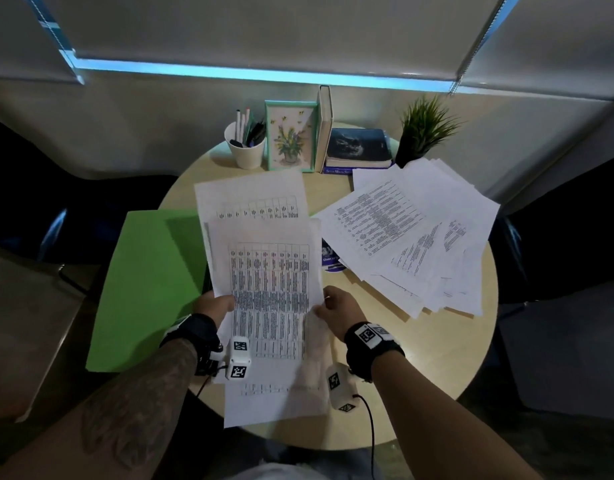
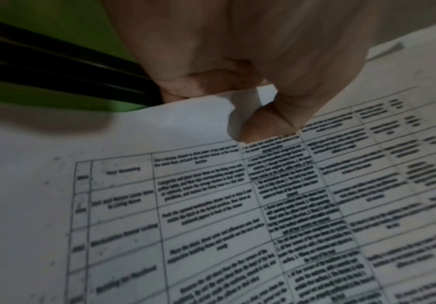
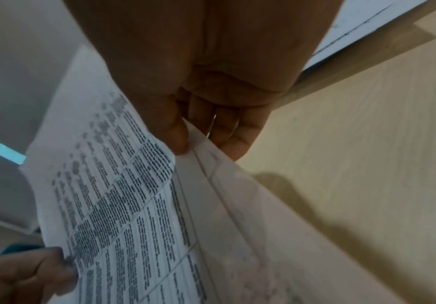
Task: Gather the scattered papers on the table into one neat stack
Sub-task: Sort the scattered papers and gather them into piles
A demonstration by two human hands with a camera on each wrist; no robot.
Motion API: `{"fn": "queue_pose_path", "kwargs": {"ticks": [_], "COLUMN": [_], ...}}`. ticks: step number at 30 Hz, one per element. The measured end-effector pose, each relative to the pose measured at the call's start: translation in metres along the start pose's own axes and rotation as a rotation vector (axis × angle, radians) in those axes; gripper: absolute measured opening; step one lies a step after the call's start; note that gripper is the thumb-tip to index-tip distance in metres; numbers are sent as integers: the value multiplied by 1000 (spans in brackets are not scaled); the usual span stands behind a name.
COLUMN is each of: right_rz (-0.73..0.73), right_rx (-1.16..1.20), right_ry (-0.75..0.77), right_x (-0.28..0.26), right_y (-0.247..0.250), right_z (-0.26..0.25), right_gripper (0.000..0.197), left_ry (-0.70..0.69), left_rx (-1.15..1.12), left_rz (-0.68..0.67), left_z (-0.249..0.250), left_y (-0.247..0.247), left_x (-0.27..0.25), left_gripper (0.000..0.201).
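Both hands hold white sheets printed with tables [image 1: 269,282] above the round wooden table [image 1: 437,393]. My left hand [image 1: 215,304] pinches the left edge of the held sheets [image 2: 211,205], thumb on top. At the right edge my right hand [image 1: 335,304] pinches them [image 3: 123,205] between thumb and fingers. Another table sheet [image 1: 253,195] shows behind the held ones. A fanned pile of text papers [image 1: 412,233] lies spread on the right of the table.
A green folder [image 1: 146,289] lies at the table's left. At the back stand a white pen cup [image 1: 246,147], a framed flower picture [image 1: 291,136], books [image 1: 359,147] and a potted plant [image 1: 421,129]. A purple item [image 1: 329,258] peeks out under the papers.
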State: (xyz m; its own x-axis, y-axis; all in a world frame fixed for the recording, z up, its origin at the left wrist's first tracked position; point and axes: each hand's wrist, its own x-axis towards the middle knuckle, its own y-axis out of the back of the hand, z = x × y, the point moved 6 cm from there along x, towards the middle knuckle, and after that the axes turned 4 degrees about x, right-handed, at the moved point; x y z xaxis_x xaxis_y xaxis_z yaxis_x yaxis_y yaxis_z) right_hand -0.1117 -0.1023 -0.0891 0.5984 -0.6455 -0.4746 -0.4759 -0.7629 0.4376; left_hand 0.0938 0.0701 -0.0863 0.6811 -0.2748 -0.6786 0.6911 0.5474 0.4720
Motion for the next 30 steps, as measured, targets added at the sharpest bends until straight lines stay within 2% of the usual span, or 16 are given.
{"fn": "queue_pose_path", "kwargs": {"ticks": [3, 6, 9, 13, 15, 20, 22, 26, 30], "right_rz": [88, 272, 469, 601, 632, 626, 566, 589, 505], "right_rx": [85, 183, 270, 285, 264, 153, 69, -123, -147], "right_ry": [-20, -74, -140, -261, -293, -365, -422, -565, -613], "right_x": [5, 14, 23, 31, 37, 61, 72, 81, 95], "right_y": [20, 60, 116, 190, 219, 272, 281, 299, 298], "right_z": [-9, -4, 10, 37, 49, 79, 94, 128, 153], "right_gripper": [12, 11, 4, 22, 26, 32, 43, 73, 76], "left_ry": [-59, -200, -308, -421, -479, -708, -723, -678, -572], "left_rx": [-19, 33, 4, 46, 181, 927, 1023, 1098, 1219], "left_rz": [-21, -82, -183, -347, -340, -168, -135, -112, -175], "left_z": [24, 76, 135, 205, 223, 240, 245, 249, 223], "left_y": [-6, -27, -64, -129, -153, -200, -213, -239, -259], "left_x": [11, 18, 15, -2, -2, 17, 27, 41, 54], "left_gripper": [47, 55, 55, 64, 68, 75, 75, 76, 81]}}
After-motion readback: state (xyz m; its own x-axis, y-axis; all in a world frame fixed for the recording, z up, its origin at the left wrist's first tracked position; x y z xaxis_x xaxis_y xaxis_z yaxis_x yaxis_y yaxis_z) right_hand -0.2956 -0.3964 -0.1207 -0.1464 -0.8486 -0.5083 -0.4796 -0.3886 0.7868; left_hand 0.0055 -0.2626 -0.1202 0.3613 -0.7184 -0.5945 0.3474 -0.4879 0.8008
